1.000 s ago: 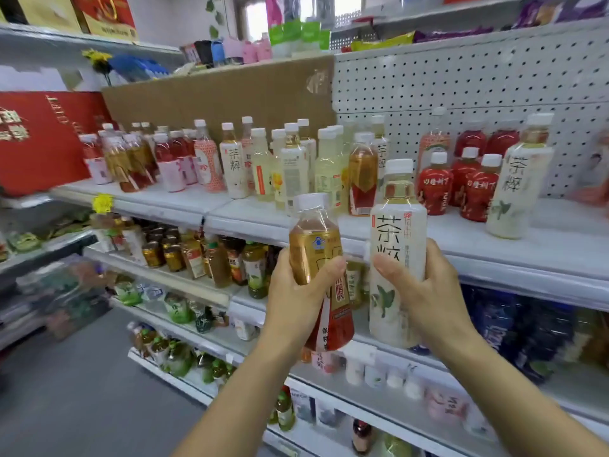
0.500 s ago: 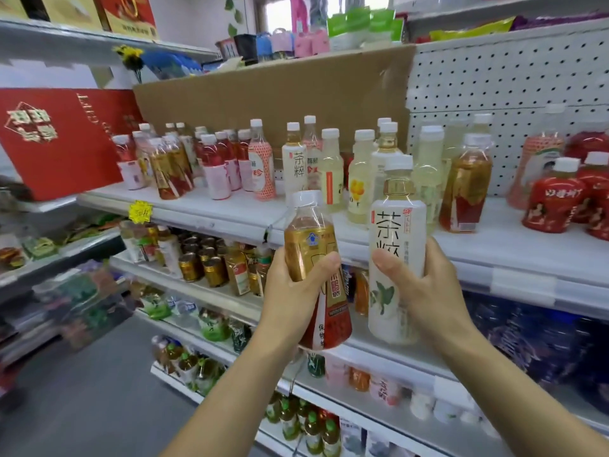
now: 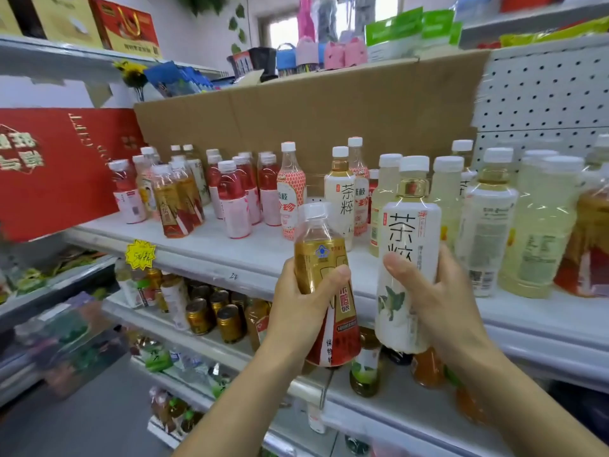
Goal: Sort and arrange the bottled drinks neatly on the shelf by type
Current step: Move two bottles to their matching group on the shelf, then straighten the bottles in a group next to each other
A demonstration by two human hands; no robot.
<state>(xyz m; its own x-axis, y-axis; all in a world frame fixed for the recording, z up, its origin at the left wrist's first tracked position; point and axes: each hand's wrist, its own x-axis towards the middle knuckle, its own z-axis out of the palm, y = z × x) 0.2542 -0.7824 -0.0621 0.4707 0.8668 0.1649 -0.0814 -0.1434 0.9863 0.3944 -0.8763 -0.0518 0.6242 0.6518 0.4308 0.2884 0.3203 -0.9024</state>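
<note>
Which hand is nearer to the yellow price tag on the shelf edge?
Left. The left hand, gripping the amber bottle, is right of the yellow price tag and slightly lower; the right hand, holding the white tea bottle, is farther right.

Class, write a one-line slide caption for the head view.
Left grip holds an amber bottle, right grip a white tea bottle, before the drinks shelf.

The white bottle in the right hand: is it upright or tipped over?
Upright: the white bottle has its cap on top and base below, held by the right hand.
</note>
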